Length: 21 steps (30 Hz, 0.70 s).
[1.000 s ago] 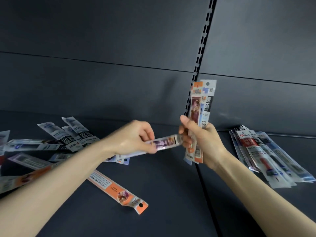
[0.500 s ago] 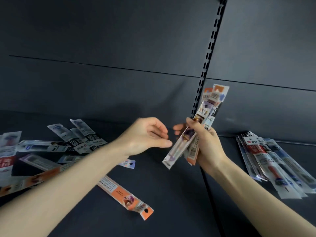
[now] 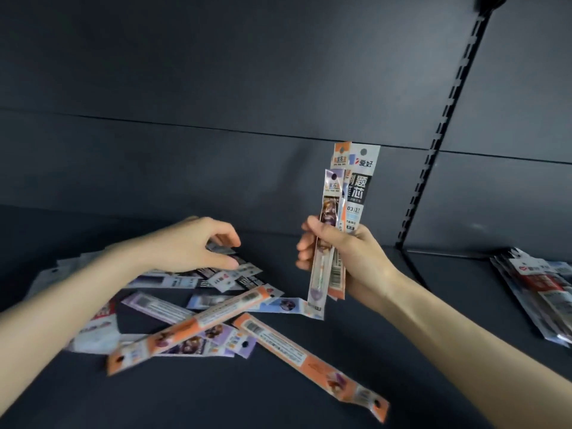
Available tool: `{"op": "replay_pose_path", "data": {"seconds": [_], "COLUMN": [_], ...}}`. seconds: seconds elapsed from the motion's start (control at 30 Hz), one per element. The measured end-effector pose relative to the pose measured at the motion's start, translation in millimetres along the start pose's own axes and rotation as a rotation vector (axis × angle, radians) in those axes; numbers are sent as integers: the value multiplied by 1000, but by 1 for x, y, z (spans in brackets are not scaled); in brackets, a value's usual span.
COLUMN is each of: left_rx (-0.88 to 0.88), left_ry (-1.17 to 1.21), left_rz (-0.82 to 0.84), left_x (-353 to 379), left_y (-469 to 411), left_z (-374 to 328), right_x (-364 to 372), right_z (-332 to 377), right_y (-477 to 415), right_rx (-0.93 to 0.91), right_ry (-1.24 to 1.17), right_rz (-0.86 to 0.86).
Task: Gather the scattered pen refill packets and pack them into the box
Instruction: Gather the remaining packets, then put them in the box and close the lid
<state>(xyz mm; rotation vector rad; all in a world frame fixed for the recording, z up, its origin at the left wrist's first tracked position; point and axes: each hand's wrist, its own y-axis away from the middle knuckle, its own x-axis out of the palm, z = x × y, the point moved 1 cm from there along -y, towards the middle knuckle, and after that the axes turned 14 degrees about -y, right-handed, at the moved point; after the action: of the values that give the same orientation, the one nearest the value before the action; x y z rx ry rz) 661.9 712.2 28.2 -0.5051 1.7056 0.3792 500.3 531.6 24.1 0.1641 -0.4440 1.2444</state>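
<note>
1. The right hand (image 3: 346, 258) grips an upright bundle of packets (image 3: 343, 218).
2. The left hand (image 3: 192, 246), fingers loosely spread and empty, hovers over the scattered packets (image 3: 198, 320) left of that bundle.
3. A neater stack (image 3: 538, 292) lies far right of it (no box visible), so gathering looks unfinished and packing not begun.

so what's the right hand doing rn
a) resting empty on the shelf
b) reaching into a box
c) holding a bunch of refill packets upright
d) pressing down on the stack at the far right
c: the right hand is closed around a bunch of refill packets that stand upright above the shelf, while the left hand hovers open over the scattered packets.
</note>
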Motion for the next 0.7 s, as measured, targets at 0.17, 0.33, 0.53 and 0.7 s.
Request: {"op": "replay_pose_path", "data": {"seconds": [0.17, 0.33, 0.53, 0.7], "left_rx": [117, 256, 363, 426], "left_ry": [-77, -157, -123, -45], "left_rz": [72, 182, 224, 109], "left_x": [0, -1, 2, 8], "left_y": [-9, -31, -50, -57], "left_z": [57, 86, 93, 96], "right_x": [43, 66, 79, 79], "right_z": [-23, -42, -45, -51], "right_y": [-31, -47, -49, -52], "right_rx": [-12, -61, -50, -49], "right_ry": [72, 119, 149, 134], "right_rz": [-62, -135, -208, -225]}}
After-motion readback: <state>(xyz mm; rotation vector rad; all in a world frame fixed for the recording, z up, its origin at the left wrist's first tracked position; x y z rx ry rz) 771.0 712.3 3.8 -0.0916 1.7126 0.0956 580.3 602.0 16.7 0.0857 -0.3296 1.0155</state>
